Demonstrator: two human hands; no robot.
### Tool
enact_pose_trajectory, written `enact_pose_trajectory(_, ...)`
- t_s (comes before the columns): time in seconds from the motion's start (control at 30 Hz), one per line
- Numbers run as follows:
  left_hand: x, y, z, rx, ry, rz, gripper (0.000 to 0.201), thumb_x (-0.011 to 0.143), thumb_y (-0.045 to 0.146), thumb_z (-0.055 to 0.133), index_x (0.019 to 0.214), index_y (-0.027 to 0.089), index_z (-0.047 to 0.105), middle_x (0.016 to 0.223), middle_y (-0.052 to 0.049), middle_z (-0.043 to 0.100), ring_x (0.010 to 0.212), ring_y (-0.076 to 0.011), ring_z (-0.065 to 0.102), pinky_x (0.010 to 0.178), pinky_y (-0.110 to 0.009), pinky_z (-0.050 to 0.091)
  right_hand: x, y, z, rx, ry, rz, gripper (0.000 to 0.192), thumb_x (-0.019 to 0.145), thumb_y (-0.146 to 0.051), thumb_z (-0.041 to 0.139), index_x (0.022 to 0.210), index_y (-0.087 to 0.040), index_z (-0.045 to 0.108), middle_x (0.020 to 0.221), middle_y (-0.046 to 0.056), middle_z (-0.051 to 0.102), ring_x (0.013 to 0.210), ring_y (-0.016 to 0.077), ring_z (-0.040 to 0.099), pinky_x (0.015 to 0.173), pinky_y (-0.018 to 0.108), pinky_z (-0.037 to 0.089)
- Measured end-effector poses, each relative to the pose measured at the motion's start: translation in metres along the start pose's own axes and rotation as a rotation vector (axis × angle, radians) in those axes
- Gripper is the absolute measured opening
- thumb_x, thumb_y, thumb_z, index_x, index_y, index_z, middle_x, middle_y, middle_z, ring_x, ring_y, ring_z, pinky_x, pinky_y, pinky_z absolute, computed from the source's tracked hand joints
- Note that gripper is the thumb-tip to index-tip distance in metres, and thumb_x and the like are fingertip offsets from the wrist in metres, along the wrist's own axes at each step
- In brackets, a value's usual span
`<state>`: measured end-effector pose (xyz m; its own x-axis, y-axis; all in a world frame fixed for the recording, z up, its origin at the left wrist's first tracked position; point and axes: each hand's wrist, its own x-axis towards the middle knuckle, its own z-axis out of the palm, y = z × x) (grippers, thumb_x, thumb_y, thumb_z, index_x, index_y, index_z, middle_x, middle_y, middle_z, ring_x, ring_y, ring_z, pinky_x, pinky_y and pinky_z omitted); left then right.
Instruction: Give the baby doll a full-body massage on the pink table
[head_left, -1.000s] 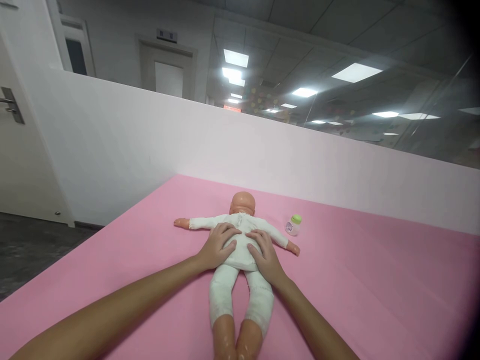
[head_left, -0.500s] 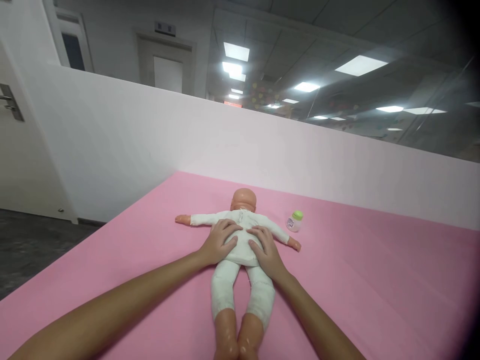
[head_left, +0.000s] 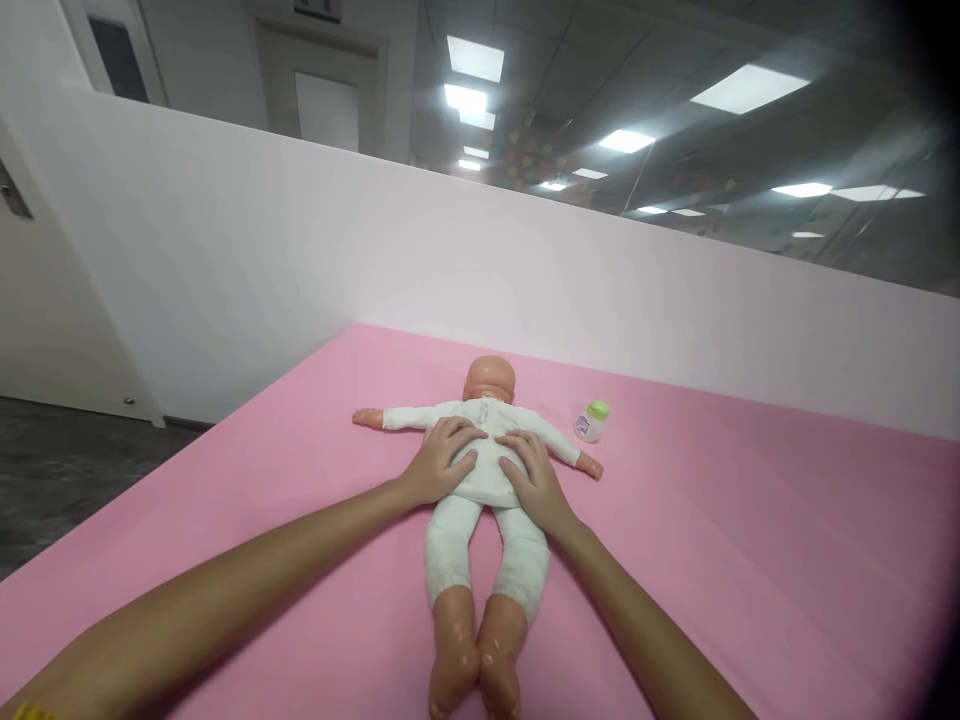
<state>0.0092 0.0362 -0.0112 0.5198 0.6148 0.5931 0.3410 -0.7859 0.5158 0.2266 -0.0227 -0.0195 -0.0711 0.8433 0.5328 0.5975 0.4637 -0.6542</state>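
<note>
A baby doll (head_left: 487, 480) in a white cloth suit lies face down on the pink table surface (head_left: 285, 460). Its bald head points away from me, its arms are spread wide and its bare feet lie towards me. My left hand (head_left: 444, 462) rests flat on the left side of the doll's back, fingers stretched out. On the right side of the back lies my right hand (head_left: 534, 478), also with fingers spread. The two sets of fingertips are a little apart over the spine. Both palms are mostly hidden from view.
A small clear bottle with a green cap (head_left: 592, 421) stands just beyond the doll's right-hand arm. Behind the table rises a white partition (head_left: 525, 270). At the far left are a door (head_left: 52, 300) and dark floor (head_left: 67, 465).
The camera has tipped slightly downward, so the whole scene sits higher and more of the doll's feet shows. Both hands stay at about the same places on the doll's back.
</note>
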Motion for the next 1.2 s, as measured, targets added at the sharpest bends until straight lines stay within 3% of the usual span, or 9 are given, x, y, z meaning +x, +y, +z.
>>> enact_pose_trajectory(0.57, 0.0004, 0.0018, 0.0003, -0.002, -0.006, -0.013, 0.034, 0.097, 0.029, 0.052, 0.129, 0.03, 0.065, 0.126, -0.006, 0.06, 0.121, -0.0268, 0.052, 0.111, -0.048, 0.038, -0.002, -0.0026, -0.0018, 0.021, -0.014, 0.031, 0.029, 0.098, -0.037, 0.054, 0.125, -0.031, 0.065, 0.133, 0.007, 0.053, 0.134, 0.027, 0.048, 0.118, 0.051, 0.037)
enact_pose_trajectory(0.9, 0.0011, 0.0019, 0.0002, -0.013, -0.001, -0.014, 0.025, 0.097, 0.031, 0.052, 0.118, 0.026, 0.064, 0.121, -0.006, 0.063, 0.118, -0.0269, 0.053, 0.11, -0.048, 0.04, -0.0014, -0.0039, -0.0026, 0.026, -0.005, 0.027, 0.017, 0.097, -0.037, 0.055, 0.109, -0.027, 0.063, 0.13, 0.007, 0.056, 0.132, 0.0273, 0.049, 0.115, 0.051, 0.038)
enact_pose_trajectory(1.2, -0.0004, -0.0001, 0.0029, 0.006, 0.01, -0.01, 0.05, 0.098, 0.032, 0.052, 0.148, 0.028, 0.051, 0.137, -0.008, 0.058, 0.128, -0.0291, 0.051, 0.116, -0.051, 0.037, -0.0034, -0.0062, -0.0029, 0.034, -0.012, 0.057, 0.05, 0.099, -0.039, 0.053, 0.148, -0.032, 0.047, 0.149, 0.007, 0.049, 0.142, 0.027, 0.042, 0.122, 0.053, 0.032)
